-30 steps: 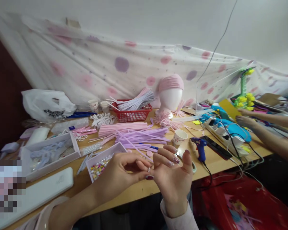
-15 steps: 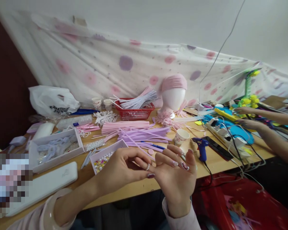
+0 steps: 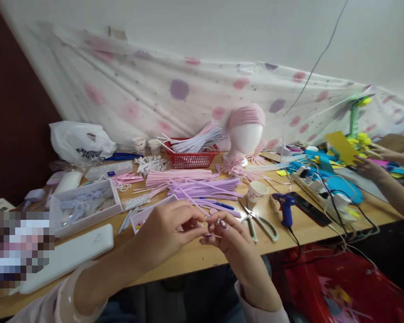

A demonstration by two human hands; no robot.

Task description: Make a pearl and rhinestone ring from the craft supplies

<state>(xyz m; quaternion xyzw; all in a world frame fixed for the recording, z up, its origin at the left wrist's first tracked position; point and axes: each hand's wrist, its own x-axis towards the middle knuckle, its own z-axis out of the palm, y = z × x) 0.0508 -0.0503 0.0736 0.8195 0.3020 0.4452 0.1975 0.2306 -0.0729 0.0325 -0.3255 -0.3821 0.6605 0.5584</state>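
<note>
My left hand and my right hand meet fingertip to fingertip above the table's front edge. Both are closed in a pinch around something tiny and pale that I cannot make out. Partly behind my left hand is a white box; the hand hides most of what lies in it. Spread scissors with pale green handles lie beyond my right hand. Purple pipe cleaners and a blue pen are just behind my fingers.
A blue glue gun, paper cup and power strip stand right. Behind are a red basket and foam head. Left lie a craft box and white power bank. Another person's hand holds yellow sheet.
My right hand has turned from palm up with loosely curled fingers to a pinch against my left fingertips. The scissors have come into view. The other person's hand has raised a yellow sheet.
</note>
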